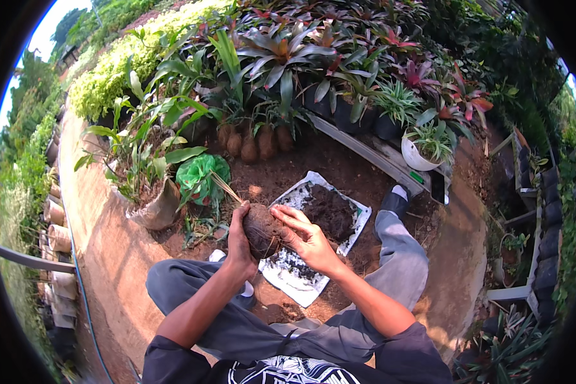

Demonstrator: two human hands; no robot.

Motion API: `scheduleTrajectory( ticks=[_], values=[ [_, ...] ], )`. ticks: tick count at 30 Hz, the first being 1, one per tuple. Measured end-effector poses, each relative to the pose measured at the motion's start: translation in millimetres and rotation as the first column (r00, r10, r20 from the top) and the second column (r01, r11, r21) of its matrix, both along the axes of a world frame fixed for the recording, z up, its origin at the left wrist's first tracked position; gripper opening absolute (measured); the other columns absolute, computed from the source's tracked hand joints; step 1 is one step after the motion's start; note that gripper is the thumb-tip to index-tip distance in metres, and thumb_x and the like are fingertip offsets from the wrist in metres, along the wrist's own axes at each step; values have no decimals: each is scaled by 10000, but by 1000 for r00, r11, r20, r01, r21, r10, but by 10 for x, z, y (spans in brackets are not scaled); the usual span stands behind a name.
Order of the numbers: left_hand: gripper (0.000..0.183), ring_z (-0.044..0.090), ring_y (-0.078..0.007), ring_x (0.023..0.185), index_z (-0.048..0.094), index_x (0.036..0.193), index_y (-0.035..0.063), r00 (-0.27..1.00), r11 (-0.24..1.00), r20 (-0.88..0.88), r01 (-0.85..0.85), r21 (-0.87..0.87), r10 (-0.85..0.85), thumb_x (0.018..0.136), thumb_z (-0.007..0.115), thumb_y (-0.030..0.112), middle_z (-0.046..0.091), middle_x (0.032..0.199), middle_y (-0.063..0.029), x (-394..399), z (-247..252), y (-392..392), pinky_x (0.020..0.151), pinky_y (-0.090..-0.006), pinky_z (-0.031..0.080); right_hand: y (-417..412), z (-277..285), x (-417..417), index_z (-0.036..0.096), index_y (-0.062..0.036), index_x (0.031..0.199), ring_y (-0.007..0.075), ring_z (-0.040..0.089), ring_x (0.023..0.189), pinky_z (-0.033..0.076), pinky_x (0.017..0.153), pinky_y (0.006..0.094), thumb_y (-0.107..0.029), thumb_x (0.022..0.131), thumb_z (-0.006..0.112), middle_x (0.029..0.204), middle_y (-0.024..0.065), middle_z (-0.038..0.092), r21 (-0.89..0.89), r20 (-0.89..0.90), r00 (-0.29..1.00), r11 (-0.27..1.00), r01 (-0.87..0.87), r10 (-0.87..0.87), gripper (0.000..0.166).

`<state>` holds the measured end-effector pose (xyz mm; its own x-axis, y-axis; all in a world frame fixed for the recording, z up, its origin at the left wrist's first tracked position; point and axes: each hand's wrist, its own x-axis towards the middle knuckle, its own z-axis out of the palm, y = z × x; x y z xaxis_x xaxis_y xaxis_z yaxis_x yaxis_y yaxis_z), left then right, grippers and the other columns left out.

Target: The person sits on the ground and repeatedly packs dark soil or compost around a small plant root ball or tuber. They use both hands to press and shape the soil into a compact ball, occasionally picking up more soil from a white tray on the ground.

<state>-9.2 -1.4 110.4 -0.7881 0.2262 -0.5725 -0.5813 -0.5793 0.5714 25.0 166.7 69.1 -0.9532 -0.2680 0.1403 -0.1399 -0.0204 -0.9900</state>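
Observation:
Between my two hands is a rounded brown root ball (261, 231) wrapped in soil and fibres, with pale stems (224, 186) sticking out at its upper left. My left hand (240, 240) grips it from the left, thumb up near the stems. The fingers of my right hand (307, 235) lie against its right side, slightly spread. Under the ball, a white plastic sheet (297, 288) is spread on the ground. A heap of dark potting soil (331, 211) rests on the sheet's far part, and scattered soil covers its near part.
A green mesh bag (202, 177) sits left of the sheet, beside a large pot (156, 206) of leafy plants. Several fibre-wrapped balls (257, 144) stand in a row beyond. Bromeliads (283, 53) fill the back. A white pot (420, 153) and a phone (438, 186) are at right.

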Motion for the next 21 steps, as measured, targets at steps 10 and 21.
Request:
scheduleTrajectory(
  ticks=[10,21],
  values=[
    [306,682,-216,841,576,1134,10,944,968,-322,-7,-250,-76,932,545,238,668,969,-135,46,-220,-20,761,-352,581,-151,-89,128,125,-76,1596,272,253,1480,249,1193,410,-403,952,663,1627,110,240,-338,248,966,941,17,71,900],
    [329,681,-245,808,580,1083,95,998,998,-43,-49,36,51,949,556,395,661,927,-102,-67,-78,112,743,-375,579,-46,17,-81,408,-44,1460,243,495,1327,409,1092,389,-361,912,736,1421,140,511,-311,108,983,935,173,-146,713]
  ],
)
